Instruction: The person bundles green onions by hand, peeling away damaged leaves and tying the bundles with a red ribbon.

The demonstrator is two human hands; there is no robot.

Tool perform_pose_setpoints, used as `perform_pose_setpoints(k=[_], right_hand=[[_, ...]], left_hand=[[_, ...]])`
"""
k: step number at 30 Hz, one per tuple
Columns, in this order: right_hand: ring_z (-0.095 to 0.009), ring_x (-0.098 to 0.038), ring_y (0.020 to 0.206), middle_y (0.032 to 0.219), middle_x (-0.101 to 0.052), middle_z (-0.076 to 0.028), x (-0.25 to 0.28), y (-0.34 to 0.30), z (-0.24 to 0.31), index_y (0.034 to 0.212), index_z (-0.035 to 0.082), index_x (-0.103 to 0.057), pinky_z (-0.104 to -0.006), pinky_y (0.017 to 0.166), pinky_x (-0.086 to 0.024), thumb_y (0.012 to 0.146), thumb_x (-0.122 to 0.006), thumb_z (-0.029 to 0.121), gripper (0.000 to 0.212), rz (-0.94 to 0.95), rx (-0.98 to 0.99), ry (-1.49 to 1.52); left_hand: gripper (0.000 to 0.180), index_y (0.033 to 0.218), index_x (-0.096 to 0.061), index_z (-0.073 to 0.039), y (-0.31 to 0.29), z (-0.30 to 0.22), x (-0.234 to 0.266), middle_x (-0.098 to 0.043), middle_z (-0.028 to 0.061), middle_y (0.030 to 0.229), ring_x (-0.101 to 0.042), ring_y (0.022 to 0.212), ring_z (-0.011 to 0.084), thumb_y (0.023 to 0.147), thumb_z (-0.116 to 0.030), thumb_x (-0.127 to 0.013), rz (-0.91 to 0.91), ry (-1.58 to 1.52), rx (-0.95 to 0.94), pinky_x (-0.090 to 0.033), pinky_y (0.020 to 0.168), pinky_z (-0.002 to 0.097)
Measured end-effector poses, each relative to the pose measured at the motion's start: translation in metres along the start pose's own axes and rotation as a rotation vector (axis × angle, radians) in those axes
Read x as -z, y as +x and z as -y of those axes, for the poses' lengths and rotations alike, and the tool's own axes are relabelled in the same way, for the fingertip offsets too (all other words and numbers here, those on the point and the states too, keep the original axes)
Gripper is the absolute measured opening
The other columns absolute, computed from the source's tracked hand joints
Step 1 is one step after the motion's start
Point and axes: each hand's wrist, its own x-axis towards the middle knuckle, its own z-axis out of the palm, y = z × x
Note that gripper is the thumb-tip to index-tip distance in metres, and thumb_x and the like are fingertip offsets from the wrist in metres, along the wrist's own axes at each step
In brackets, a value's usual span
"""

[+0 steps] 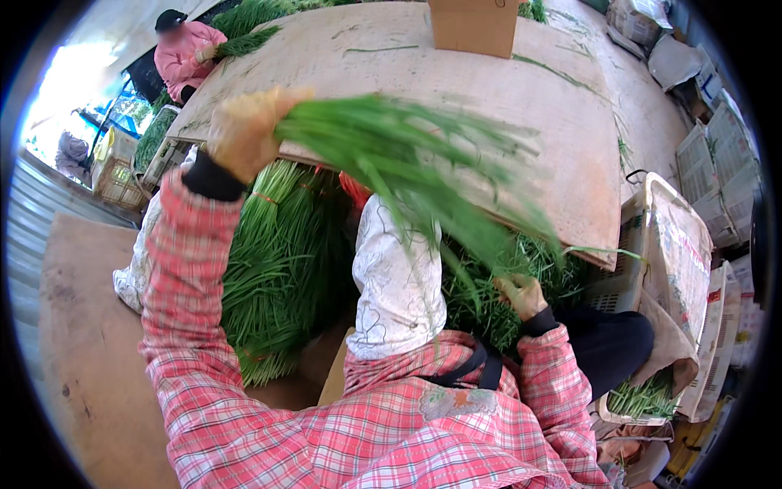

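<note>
At the far left, a co-worker (186, 61) in pink sits by the table (366, 75), a hand on some greens (251, 41). Next comes the person's left hand (247, 134), raised at the near edge of the table and clamped round one end of a bunch of long greens (350, 134). That bunch hangs in the air, its blurred leaves fanning rightward across the table edge. Below the left forearm stands a pile of greens (281, 253), with red ties near its top. Further right, the right hand (524, 295) is low, fingers curled, over loose greens (476, 293); whether it pinches anything I cannot tell. A white crate (668, 236) stands beyond it. Held by one end only, the bunch could shed strands if the grip loosens, and its trailing tips could snag on the table edge or tangle with the loose greens, bending leaves. Counting in the same order: one co-worker, one left hand, one raised bunch, one pile whose bundles overlap too much to count, one cardboard box (472, 24) on the table, one right hand, and at least two crates at the right.
</note>
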Motion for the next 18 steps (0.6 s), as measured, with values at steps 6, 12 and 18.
perform_pose_setpoints(k=[6, 12, 18], right_hand=[[-0.011, -0.058, 0.061, 0.078, -0.064, -0.007, -0.004, -0.007, 0.003, 0.102, -0.006, -0.062, -0.0255, 0.056, -0.046, 0.088, -0.058, 0.017, 0.027, 0.045, -0.06, -0.006], [-0.011, -0.058, 0.063, 0.081, -0.065, -0.007, -0.009, -0.012, -0.002, 0.104, -0.006, -0.061, -0.0243, 0.057, -0.046, 0.089, -0.056, 0.014, 0.026, 0.103, -0.11, -0.015], [-0.01, -0.057, 0.063, 0.089, -0.065, -0.008, -0.008, -0.015, 0.012, 0.105, -0.006, -0.06, -0.0234, 0.058, -0.047, 0.09, -0.052, 0.008, 0.022, 0.082, -0.162, -0.028]], left_hand=[[0.027, 0.1, -0.058, -0.001, 0.087, 0.058, -0.101, -0.064, 0.0135, 0.082, -0.06, 0.073, 0.0211, 0.078, -0.015, -0.064, 0.054, -0.485, 0.355, -0.047, 0.067, 0.0349], [0.033, 0.094, -0.064, -0.002, 0.052, 0.014, -0.281, -0.062, 0.0262, 0.096, -0.06, 0.095, 0.0387, 0.073, -0.028, -0.06, 0.401, -0.414, 0.901, -0.048, 0.082, 0.0443], [0.041, 0.11, -0.052, 0.002, 0.046, -0.035, -0.255, -0.06, 0.0258, 0.105, -0.057, 0.102, 0.0376, 0.074, -0.017, -0.061, 0.513, -0.367, 1.058, -0.047, 0.087, 0.0427]])
